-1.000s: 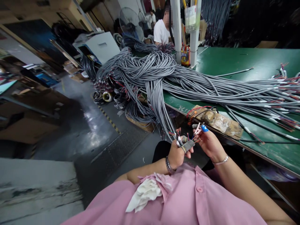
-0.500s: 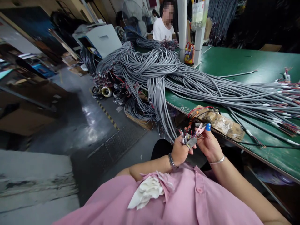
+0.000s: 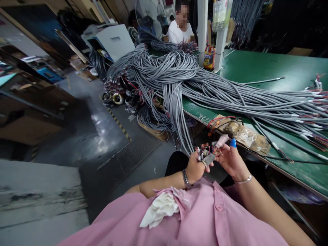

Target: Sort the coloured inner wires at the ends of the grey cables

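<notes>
My left hand (image 3: 196,168) is closed round the ends of several grey cables (image 3: 186,138), whose coloured wires (image 3: 205,148) stick out above the fingers. A grey wrap covers its thumb. Just to the right, my right hand (image 3: 232,160) has its fingers bent beside the wire ends, with a blue cover (image 3: 233,142) on one fingertip and pinkish wraps on others. Whether it pinches a wire is too small to tell. Beyond the hands, a taped brown block (image 3: 252,138) with red and black wires lies on the table edge.
A large heap of grey cables (image 3: 174,65) runs across the green table (image 3: 271,68). White posts (image 3: 202,30) and a small red-yellow bag (image 3: 209,58) stand behind it. A person in white (image 3: 179,32) sits at the back. Cable coils (image 3: 153,119) lie low on the left.
My right hand has moved slightly right, away from my left hand, and its fingers have spread a little. The left hand still grips the cables. The view has shifted slightly.
</notes>
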Tool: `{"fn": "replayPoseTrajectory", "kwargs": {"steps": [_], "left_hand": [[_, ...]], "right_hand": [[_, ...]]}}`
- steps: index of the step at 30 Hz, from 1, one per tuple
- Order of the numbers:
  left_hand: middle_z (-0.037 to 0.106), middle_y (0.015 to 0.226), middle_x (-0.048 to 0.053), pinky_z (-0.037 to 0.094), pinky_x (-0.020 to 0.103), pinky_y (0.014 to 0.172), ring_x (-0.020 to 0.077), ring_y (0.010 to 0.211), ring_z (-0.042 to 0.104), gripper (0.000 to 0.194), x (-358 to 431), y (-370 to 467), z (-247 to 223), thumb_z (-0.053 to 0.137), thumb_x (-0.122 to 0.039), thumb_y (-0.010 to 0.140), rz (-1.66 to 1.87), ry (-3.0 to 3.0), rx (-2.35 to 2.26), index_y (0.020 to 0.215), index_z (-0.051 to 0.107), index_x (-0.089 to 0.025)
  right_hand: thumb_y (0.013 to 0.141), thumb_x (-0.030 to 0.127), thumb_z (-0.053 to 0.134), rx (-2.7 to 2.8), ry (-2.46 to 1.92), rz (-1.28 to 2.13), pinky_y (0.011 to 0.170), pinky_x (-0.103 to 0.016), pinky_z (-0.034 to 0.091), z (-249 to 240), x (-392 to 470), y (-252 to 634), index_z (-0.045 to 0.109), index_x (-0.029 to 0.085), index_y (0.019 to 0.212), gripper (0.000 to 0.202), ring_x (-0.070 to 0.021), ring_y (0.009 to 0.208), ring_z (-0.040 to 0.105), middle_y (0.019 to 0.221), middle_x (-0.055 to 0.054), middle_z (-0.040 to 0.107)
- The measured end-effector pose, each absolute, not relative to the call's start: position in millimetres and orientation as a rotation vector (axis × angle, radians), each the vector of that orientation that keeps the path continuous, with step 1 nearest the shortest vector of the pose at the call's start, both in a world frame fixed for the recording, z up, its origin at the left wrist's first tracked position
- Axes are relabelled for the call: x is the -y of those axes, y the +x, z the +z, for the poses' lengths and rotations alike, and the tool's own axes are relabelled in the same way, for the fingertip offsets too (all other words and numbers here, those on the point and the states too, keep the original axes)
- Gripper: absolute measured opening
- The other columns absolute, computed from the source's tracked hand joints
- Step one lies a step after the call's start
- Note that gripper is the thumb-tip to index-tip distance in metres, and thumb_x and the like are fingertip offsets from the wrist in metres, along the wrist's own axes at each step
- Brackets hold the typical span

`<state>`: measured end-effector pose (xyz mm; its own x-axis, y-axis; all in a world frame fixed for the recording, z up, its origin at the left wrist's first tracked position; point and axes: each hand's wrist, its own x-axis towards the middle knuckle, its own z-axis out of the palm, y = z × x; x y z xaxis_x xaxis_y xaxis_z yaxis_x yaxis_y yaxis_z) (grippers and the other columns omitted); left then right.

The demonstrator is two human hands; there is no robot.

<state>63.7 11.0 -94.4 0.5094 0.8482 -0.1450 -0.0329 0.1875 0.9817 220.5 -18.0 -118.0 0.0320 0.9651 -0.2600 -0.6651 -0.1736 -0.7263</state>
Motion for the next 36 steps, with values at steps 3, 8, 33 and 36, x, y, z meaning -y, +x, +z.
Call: {"fn": "replayPoseTrajectory", "kwargs": {"steps": [3, 8, 33, 36], "left_hand": [[0.060, 0.055, 0.001, 0.036, 0.020, 0.039, 0.0067, 0.038, 0.047, 0.036, -9, 59, -94, 0.069, -0.047, 0.073, 0.732, 1.254, -0.846, 0.066, 0.058, -0.013], [0.061, 0.057, 0.001, 0.038, 0.020, 0.042, 0.0070, 0.040, 0.049, 0.033, -8, 57, -102, 0.068, -0.045, 0.075, 0.732, 1.305, -0.828, 0.071, 0.058, -0.014], [0.061, 0.055, 0.001, 0.034, 0.019, 0.036, 0.0070, 0.036, 0.048, 0.033, -11, 63, -90, 0.069, -0.043, 0.074, 0.694, 1.072, -0.745, 0.066, 0.057, -0.013], [0.060, 0.053, 0.000, 0.032, 0.018, 0.034, 0.0067, 0.035, 0.048, 0.033, -11, 71, -88, 0.069, -0.041, 0.074, 0.705, 1.052, -0.743, 0.063, 0.055, -0.013]], "right_hand": [[0.072, 0.068, 0.060, 0.577, -0.929, 1.603, 0.064, -0.031, 0.048, -116, 29, 227, 0.067, 0.020, 0.082, 0.050, -0.0165, 0.067, 0.058, 0.076, -0.005, 0.063], [0.075, 0.040, 0.074, 0.792, -1.099, 1.459, 0.063, -0.027, 0.045, -110, 38, 224, 0.066, 0.019, 0.083, 0.024, -0.0133, 0.064, 0.055, 0.072, -0.001, 0.062], [0.082, 0.064, 0.052, 0.429, -0.916, 1.485, 0.065, -0.030, 0.049, -127, 24, 234, 0.069, 0.022, 0.085, 0.045, -0.0145, 0.065, 0.056, 0.081, -0.004, 0.065], [0.080, 0.065, 0.054, 0.446, -0.913, 1.415, 0.061, -0.029, 0.047, -123, 12, 232, 0.068, 0.023, 0.081, 0.045, -0.0144, 0.062, 0.055, 0.078, -0.003, 0.065]]}}
